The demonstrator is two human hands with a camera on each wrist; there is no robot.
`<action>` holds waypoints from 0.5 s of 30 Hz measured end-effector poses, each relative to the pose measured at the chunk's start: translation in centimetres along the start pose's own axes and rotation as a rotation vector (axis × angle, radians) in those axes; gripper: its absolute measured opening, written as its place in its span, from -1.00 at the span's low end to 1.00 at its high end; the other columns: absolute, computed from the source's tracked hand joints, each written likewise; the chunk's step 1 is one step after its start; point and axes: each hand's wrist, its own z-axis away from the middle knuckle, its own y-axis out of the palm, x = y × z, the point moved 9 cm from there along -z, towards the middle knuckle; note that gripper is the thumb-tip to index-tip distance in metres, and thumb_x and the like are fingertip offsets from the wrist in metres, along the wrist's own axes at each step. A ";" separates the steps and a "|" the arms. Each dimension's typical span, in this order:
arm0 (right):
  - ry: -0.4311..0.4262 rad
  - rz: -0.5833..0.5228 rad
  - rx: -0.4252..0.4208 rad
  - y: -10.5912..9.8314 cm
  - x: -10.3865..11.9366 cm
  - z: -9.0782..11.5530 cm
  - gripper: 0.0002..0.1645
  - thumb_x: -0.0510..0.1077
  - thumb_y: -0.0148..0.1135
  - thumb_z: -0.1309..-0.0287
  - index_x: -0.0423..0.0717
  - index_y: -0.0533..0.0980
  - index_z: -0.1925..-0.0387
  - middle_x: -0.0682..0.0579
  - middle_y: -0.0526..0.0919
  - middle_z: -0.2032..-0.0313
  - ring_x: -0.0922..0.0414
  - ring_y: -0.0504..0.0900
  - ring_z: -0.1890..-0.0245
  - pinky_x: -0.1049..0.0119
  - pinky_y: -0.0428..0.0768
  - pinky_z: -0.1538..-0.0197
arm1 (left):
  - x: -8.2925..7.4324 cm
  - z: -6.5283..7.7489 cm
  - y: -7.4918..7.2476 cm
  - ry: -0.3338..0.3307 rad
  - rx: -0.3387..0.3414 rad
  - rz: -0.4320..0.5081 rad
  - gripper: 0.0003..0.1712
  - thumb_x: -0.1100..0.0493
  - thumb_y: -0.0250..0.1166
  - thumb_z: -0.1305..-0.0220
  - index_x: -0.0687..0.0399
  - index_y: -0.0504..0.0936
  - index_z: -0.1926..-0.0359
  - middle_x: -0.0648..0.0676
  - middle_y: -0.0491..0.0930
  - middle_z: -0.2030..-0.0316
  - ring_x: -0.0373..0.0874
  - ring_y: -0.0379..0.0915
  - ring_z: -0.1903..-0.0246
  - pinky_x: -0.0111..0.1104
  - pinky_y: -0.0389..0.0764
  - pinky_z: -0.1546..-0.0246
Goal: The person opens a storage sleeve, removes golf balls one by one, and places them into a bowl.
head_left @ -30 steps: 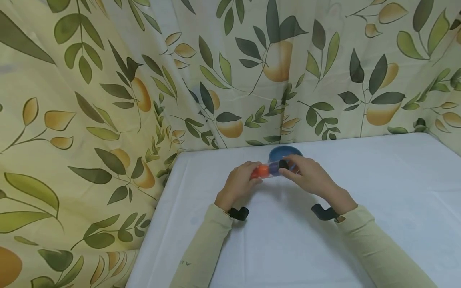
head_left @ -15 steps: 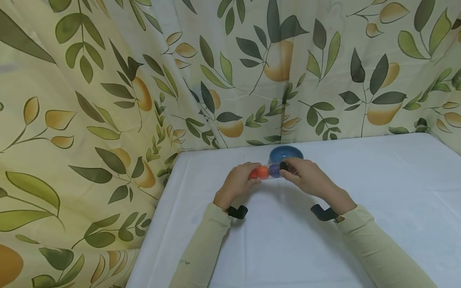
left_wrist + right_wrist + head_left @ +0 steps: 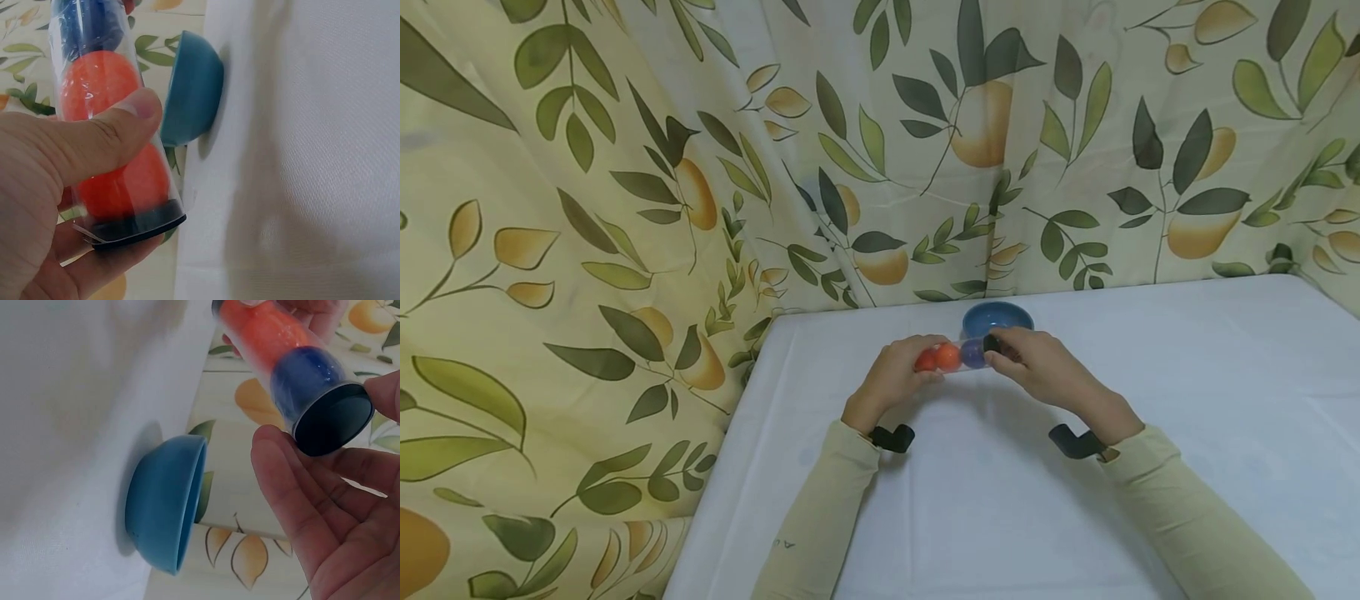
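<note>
Between the two hands a clear plastic tube (image 3: 961,357) is held sideways above the white-covered table. Inside are two orange-red balls (image 3: 125,184) and a blue ball (image 3: 305,375); each end carries a black cap (image 3: 334,419). My left hand (image 3: 891,375) grips the tube's left part, thumb lying across the clear wall over the orange-red balls. With thumb and fingers, my right hand (image 3: 1045,364) holds the capped end beside the blue ball. Just behind the tube stands a blue bowl (image 3: 997,317), its inside partly hidden by the tube and right hand.
A white cloth covers the table (image 3: 985,500). Behind and to the left hangs a curtain (image 3: 880,150) with a leaf and fruit print, right at the table's far edge. Each wrist wears a black camera mount (image 3: 893,438).
The left hand has shifted slightly left, and more of the leftmost ball shows beside its fingers. The right hand stays on the capped end; the bowl has not moved on the table.
</note>
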 end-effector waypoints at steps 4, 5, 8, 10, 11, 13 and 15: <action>0.000 -0.002 0.002 0.2 -0.2 -0.1 -0.52 -0.06 0.19 -0.44 -0.34 0.52 -0.18 -0.04 0.71 0.29 0.14 0.59 0.32 0.24 0.60 0.22 | -0.1 0.0 -0.1 0.001 0.013 -0.006 -0.32 0.10 0.52 -0.20 -0.15 0.54 -0.35 -0.04 0.62 -0.26 -0.11 0.55 -0.21 -0.17 0.54 -0.27; -0.002 -0.003 0.004 0.2 -0.3 -0.1 -0.53 -0.07 0.19 -0.43 -0.35 0.52 -0.18 -0.03 0.71 0.29 0.14 0.59 0.32 0.24 0.61 0.23 | -0.1 0.1 0.0 -0.001 0.016 -0.002 -0.31 0.10 0.51 -0.20 -0.14 0.54 -0.36 -0.04 0.62 -0.26 -0.10 0.54 -0.22 -0.17 0.54 -0.27; -0.007 -0.008 0.009 0.4 -0.4 -0.1 -0.52 -0.08 0.20 -0.43 -0.36 0.52 -0.18 -0.03 0.71 0.29 0.14 0.59 0.32 0.24 0.61 0.23 | -0.1 0.1 0.0 -0.007 0.027 0.003 -0.31 0.12 0.52 -0.20 -0.12 0.53 -0.36 -0.02 0.61 -0.27 -0.08 0.53 -0.24 -0.17 0.53 -0.29; -0.012 -0.008 0.012 0.4 -0.5 -0.1 -0.52 -0.09 0.20 -0.43 -0.38 0.51 -0.19 -0.04 0.71 0.29 0.14 0.60 0.32 0.22 0.62 0.23 | 0.0 0.1 0.1 -0.008 0.033 -0.001 -0.30 0.13 0.51 -0.20 -0.12 0.53 -0.37 -0.02 0.60 -0.28 -0.08 0.53 -0.24 -0.17 0.53 -0.30; -0.012 -0.006 0.015 0.5 -0.5 -0.1 -0.52 -0.09 0.20 -0.43 -0.38 0.51 -0.19 -0.04 0.71 0.29 0.14 0.60 0.32 0.22 0.62 0.23 | 0.0 0.1 0.1 -0.007 0.034 -0.007 -0.30 0.13 0.51 -0.21 -0.12 0.52 -0.37 -0.03 0.60 -0.28 -0.09 0.53 -0.24 -0.18 0.53 -0.30; -0.010 -0.002 0.020 0.6 -0.6 -0.2 -0.52 -0.08 0.20 -0.42 -0.36 0.52 -0.18 -0.03 0.71 0.29 0.15 0.60 0.32 0.23 0.62 0.23 | 0.0 0.1 0.1 -0.003 0.036 -0.011 -0.29 0.14 0.52 -0.20 -0.12 0.52 -0.37 -0.03 0.60 -0.28 -0.10 0.53 -0.23 -0.19 0.53 -0.29; -0.010 0.003 0.026 0.6 -0.7 -0.2 -0.54 -0.07 0.21 -0.42 -0.34 0.53 -0.16 -0.01 0.70 0.31 0.16 0.59 0.33 0.25 0.61 0.24 | 0.0 0.0 0.2 0.000 0.036 -0.015 -0.29 0.14 0.52 -0.20 -0.12 0.52 -0.37 -0.03 0.61 -0.27 -0.10 0.54 -0.22 -0.19 0.53 -0.29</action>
